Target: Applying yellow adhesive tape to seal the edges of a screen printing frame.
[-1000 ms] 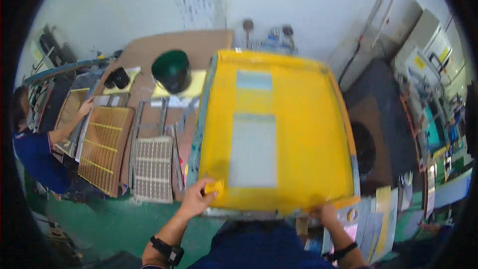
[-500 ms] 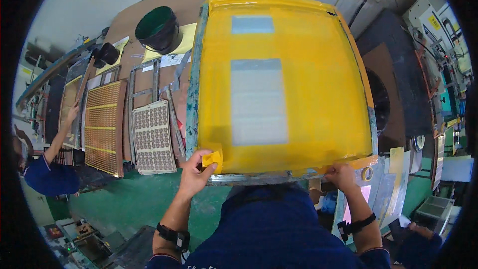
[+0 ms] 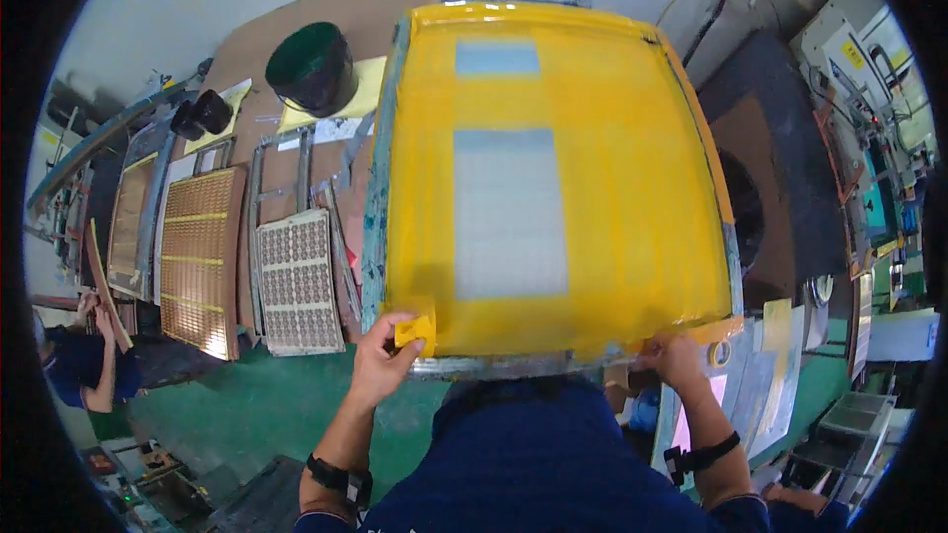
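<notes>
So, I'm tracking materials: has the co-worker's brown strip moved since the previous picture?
Yes, leftward: the brown strip went from right to left of the framed panel.

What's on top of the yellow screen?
The left hand holds a yellow piece over the near-left corner of the yellow screen; the right hand is at its near edge. What these cover is hidden.

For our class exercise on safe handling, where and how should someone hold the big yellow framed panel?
Probably by its left rail and right rail, one hand on each, reaching from the near side. The panel is broad, and these long, narrow rails flank it on opposite sides, so the load should balance.
</notes>
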The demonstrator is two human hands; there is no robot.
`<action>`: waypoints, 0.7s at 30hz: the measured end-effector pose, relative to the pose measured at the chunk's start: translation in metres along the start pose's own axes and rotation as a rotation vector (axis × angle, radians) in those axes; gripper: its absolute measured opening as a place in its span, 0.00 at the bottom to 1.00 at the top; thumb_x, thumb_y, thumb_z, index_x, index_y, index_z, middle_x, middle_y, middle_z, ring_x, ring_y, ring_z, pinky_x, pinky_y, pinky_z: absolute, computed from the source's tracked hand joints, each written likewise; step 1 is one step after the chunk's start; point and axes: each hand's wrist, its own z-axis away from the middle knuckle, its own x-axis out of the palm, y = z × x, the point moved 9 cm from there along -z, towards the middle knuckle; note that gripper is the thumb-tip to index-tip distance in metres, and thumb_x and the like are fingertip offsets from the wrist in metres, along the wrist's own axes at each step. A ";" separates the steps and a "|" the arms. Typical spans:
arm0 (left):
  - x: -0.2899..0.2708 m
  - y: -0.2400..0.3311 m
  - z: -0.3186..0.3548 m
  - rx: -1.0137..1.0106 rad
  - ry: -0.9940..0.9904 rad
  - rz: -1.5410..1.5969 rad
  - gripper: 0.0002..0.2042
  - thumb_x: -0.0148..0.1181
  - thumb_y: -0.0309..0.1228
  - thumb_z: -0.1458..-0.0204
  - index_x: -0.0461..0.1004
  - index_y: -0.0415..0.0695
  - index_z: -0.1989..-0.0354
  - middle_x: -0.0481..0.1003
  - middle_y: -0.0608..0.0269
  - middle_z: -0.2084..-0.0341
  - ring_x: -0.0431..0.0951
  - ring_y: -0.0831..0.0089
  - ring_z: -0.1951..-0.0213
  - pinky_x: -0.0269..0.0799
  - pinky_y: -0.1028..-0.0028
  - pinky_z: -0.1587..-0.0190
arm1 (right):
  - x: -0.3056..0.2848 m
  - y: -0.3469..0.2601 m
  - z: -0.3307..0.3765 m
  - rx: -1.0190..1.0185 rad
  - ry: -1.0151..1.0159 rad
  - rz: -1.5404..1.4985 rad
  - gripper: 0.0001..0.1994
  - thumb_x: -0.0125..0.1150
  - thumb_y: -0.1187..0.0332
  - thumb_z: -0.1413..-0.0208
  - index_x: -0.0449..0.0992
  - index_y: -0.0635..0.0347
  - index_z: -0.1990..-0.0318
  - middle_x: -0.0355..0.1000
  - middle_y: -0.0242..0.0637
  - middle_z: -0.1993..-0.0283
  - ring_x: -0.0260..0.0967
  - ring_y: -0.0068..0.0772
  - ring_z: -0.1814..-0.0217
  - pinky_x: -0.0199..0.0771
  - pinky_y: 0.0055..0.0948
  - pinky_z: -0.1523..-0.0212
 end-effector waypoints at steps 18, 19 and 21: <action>0.000 -0.037 0.009 0.028 0.002 -0.053 0.18 0.67 0.27 0.48 0.72 0.42 0.49 0.78 0.65 0.70 0.75 0.81 0.69 0.72 0.77 0.67 | 0.008 0.011 0.011 0.032 -0.024 0.015 0.15 0.78 0.57 0.65 0.83 0.54 0.71 0.79 0.42 0.71 0.78 0.47 0.67 0.78 0.41 0.64; 0.000 -0.035 0.008 0.034 0.007 -0.051 0.18 0.67 0.27 0.48 0.72 0.42 0.49 0.78 0.65 0.70 0.75 0.81 0.69 0.72 0.77 0.67 | 0.009 0.010 0.011 0.029 -0.035 0.032 0.15 0.78 0.56 0.64 0.83 0.54 0.71 0.79 0.42 0.71 0.78 0.47 0.68 0.78 0.41 0.64; 0.001 -0.035 0.009 0.042 -0.003 -0.055 0.18 0.67 0.27 0.48 0.72 0.42 0.49 0.77 0.65 0.70 0.75 0.81 0.70 0.72 0.77 0.67 | 0.013 0.012 0.010 0.016 -0.031 0.051 0.15 0.78 0.57 0.64 0.83 0.54 0.71 0.79 0.42 0.71 0.79 0.46 0.67 0.78 0.40 0.64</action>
